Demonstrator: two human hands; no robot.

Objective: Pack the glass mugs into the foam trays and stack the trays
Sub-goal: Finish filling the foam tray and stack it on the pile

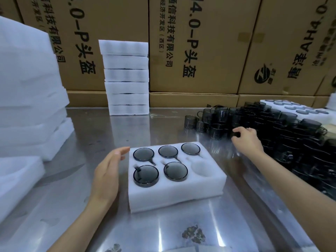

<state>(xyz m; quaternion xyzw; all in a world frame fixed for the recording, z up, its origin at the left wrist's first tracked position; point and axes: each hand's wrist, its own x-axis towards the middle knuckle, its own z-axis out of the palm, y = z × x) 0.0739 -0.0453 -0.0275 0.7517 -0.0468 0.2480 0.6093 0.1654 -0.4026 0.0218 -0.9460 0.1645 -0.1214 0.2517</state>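
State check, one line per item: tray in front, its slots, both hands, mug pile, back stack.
foam tray: flat on the steel table, five slots filled
empty slot: front right, unfilled
packed mugs: seated in slots
left hand: open, fingers straight beside the tray's left edge
right hand: fingers curled at the loose mugs, grip unclear
stacked trays: six high, upright against the cartons

The right hand [245,138] reaches the pile of dark mugs [283,131], but whether its curled fingers touch one cannot be told. The pile runs off the right edge, and the foam stack [27,88] is cut off at the left.
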